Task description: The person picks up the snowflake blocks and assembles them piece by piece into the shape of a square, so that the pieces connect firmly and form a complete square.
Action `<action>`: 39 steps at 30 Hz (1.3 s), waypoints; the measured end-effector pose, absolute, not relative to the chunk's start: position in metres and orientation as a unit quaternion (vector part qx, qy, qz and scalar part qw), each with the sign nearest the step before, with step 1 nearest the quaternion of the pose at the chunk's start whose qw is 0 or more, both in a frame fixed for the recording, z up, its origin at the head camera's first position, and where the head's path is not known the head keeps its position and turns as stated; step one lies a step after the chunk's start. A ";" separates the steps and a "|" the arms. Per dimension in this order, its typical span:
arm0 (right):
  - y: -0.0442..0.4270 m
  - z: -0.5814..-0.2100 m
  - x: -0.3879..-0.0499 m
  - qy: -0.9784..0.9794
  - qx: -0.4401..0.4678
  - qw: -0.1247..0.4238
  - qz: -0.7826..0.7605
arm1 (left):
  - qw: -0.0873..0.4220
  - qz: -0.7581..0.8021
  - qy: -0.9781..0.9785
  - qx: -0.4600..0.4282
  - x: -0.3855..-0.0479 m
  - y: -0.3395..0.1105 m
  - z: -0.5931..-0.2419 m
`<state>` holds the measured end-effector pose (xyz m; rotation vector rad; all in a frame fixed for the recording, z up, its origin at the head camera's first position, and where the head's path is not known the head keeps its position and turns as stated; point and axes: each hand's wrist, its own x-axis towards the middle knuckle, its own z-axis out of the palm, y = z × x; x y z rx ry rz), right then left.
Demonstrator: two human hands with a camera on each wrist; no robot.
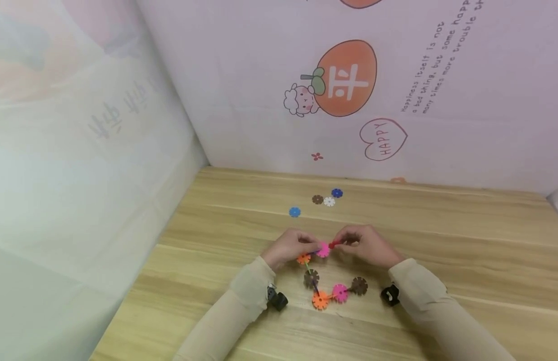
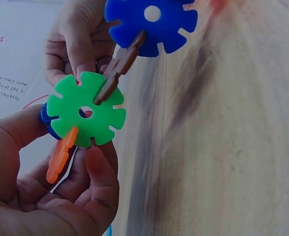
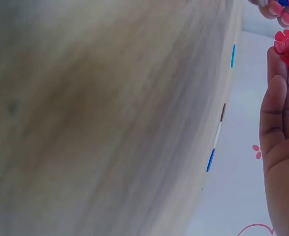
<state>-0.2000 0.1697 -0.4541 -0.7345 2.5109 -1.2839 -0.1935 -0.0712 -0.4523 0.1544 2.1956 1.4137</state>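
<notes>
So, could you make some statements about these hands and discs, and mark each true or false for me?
1. The right hand pinches a red notched plastic disc. True.
2. The left hand is empty. False: it holds a chain of multicoloured notched plastic discs.
3. The round light-blue notched plastic disc touches the chain. False: it lies apart from it, on the wood-grained table.
4. The round white notched plastic disc lies between a matching brown disc and a dark blue disc. True.
</notes>
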 end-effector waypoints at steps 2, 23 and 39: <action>0.170 -0.453 -0.198 0.856 -0.256 0.109 -0.436 | 0.261 0.519 0.812 0.057 -0.193 -0.071 -0.452; 0.165 -0.449 -0.189 0.858 -0.296 0.067 -0.415 | 0.254 0.545 0.798 0.032 -0.189 -0.069 -0.450; 0.161 -0.450 -0.189 0.878 -0.318 0.056 -0.353 | 0.265 0.526 0.807 0.049 -0.192 -0.072 -0.457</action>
